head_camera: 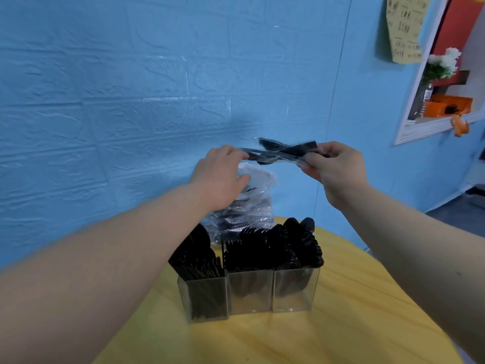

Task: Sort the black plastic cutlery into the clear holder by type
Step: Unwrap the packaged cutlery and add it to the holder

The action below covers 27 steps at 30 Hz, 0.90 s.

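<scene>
While both hands hold a few black cutlery pieces point(282, 152) aloft above the plastic bag point(246, 208), the left hand point(220, 174) and right hand point(336, 169) each pinching an end, sorting is mid-course. Next, I judge, comes separating them by type. The clear holder point(249, 290) on the yellow desk point(341, 324) has three compartments, all nearly full.

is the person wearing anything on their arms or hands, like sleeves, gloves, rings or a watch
Nothing shows. Both forearms are bare from the bottom of the picture up to the wrists, with no sleeve edge in view. The left hand and right hand have no gloves, and no watch or bracelet shows at either wrist. No ring can be made out, though the fingers are a little blurred.
</scene>
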Available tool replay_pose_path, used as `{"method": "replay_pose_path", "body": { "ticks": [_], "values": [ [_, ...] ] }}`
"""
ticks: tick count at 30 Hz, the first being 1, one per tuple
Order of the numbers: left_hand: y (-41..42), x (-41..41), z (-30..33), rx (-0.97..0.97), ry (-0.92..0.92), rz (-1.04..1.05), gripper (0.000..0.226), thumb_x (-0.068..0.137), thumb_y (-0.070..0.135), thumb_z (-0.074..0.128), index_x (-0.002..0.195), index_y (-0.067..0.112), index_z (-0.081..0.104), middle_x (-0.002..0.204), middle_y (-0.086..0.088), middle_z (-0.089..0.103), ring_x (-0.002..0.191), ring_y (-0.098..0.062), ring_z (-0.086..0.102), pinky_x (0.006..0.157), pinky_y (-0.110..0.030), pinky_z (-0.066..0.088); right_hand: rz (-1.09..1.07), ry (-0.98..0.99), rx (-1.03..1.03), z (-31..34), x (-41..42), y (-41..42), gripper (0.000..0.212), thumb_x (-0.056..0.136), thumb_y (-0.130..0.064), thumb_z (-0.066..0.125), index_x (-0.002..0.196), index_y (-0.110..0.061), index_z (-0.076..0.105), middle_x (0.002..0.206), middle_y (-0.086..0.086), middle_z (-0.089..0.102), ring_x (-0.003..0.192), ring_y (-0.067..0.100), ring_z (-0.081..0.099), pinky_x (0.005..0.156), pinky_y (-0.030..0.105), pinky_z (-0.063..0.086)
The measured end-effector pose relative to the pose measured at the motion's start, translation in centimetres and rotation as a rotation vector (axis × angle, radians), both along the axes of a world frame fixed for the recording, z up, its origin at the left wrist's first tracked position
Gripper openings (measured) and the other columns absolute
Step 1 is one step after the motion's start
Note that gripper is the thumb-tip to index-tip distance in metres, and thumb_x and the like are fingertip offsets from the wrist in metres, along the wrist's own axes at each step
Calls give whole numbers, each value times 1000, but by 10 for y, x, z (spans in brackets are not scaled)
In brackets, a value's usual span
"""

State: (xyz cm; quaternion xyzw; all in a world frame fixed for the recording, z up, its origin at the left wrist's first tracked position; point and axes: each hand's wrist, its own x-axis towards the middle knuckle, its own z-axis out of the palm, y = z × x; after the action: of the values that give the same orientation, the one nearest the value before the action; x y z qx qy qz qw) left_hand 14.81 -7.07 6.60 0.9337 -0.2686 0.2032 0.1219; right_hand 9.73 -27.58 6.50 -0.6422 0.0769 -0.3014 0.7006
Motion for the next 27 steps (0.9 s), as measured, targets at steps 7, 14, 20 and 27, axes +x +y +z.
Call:
{"method": "replay_pose_path", "body": {
  "ticks": [7, 14, 20, 27],
  "values": [
    [31, -96, -1, -203, -154, -128, 41, 88, 25, 64, 128, 24, 55, 126, 0, 48, 115, -20, 46, 93, -28, 35, 204, -19, 62, 2, -106, 11, 16, 82, 6, 65, 76, -6, 57, 85, 14, 61, 79, 24, 66, 73, 22, 55],
    [61, -193, -52, -249, -134, -203, 28, 87, 24, 62, 115, 22, 65, 112, 6, 64, 101, -13, 58, 87, -28, 45, 348, 41, 115, -42, -199, 30, 29, 83, 9, 62, 64, -12, 57, 82, 10, 64, 75, 18, 66, 65, 19, 54],
    [79, -238, -124, -203, 54, -91, 22, 85, 19, 68, 107, 23, 66, 102, 11, 60, 93, -9, 56, 83, -32, 49, 339, 204, -24, -115, -225, 53, 22, 85, 6, 61, 75, -14, 64, 83, 6, 64, 76, 15, 63, 71, 22, 58],
    [96, -265, -174, -169, 316, -13, 21, 84, 28, 68, 104, 27, 62, 107, 13, 55, 97, -8, 56, 86, -27, 46, 32, 426, -727, -169, -246, 59, 55, 88, -11, 59, 137, -31, 44, 149, -4, 29, 124, 18, 47, 98, 29, 42]
  ]
}}
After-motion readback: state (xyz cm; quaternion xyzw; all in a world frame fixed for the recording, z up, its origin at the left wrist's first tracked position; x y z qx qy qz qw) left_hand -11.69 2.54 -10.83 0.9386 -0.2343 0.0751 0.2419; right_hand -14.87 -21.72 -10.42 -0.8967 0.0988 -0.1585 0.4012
